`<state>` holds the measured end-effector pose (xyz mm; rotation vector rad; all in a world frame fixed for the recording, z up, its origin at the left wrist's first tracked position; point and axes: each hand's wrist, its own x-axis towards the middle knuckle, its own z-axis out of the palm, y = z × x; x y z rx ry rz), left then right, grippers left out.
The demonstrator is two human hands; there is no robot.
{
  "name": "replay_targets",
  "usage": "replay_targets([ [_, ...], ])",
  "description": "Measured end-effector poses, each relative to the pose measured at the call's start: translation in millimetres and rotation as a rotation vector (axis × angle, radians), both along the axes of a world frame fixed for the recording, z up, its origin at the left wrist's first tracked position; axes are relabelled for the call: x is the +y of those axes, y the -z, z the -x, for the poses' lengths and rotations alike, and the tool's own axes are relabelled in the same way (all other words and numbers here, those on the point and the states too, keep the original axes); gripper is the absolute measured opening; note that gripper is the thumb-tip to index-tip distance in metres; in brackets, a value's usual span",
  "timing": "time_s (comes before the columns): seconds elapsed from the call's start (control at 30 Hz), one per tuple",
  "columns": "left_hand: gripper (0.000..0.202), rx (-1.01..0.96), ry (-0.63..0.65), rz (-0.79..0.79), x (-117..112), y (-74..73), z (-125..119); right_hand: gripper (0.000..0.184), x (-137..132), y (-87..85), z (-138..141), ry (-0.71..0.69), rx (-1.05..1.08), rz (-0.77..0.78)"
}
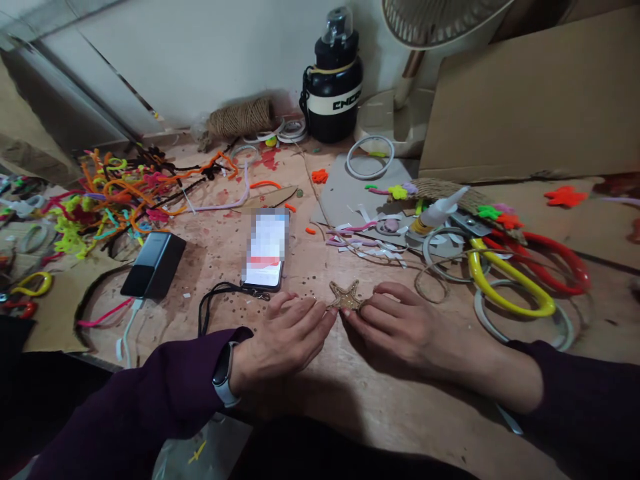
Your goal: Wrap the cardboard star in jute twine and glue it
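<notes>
A small brown starfish shape [346,295] with a beaded-looking edge is held just above or on the wooden table, between my two hands. My left hand [290,330] pinches its lower left arm with fingers pressed together. From the other side, my right hand [400,323] grips its right arm between thumb and curled fingers. Part of the lower edge is hidden by my fingertips. Beyond my left hand lies a lit phone [266,250] with a black strap [213,300].
Pipe cleaners [135,193] are heaped at the left, near a power bank [154,265]. Behind stand a twine spool [241,117], a black bottle [334,83] and a fan [415,60]. At right are a glue bottle [435,217], a yellow ring [515,290] and cardboard [535,100].
</notes>
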<state>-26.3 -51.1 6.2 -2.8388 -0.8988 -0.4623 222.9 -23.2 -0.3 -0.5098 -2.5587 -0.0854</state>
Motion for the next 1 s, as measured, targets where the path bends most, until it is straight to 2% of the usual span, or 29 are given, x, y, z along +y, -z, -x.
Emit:
replay_targets([
  [0.13, 0.028, 0.005, 0.019, 0.046, 3, -0.1, 1, 0.018, 0, 1.0, 0, -0.009, -0.007, -0.003],
  [0.4, 0.023, -0.105, 0.004, 0.198, 15, -2.0, -1, 0.024, 2, -10.1, 1, -0.01, -0.046, -0.036],
  [0.6, 0.023, -0.161, 0.019, 0.164, 16, 1.0, 3, 0.019, 0, 1.0, 1, 0.009, 0.002, -0.035],
  [0.87, 0.022, -0.088, 0.031, 0.197, 19, -3.7, 3, 0.024, 1, -13.4, -1, -0.005, -0.058, -0.035],
  [1.0, 0.021, -0.105, 0.037, 0.189, 20, -2.6, 2, 0.024, 0, -12.1, 1, -0.002, -0.037, -0.031],
])
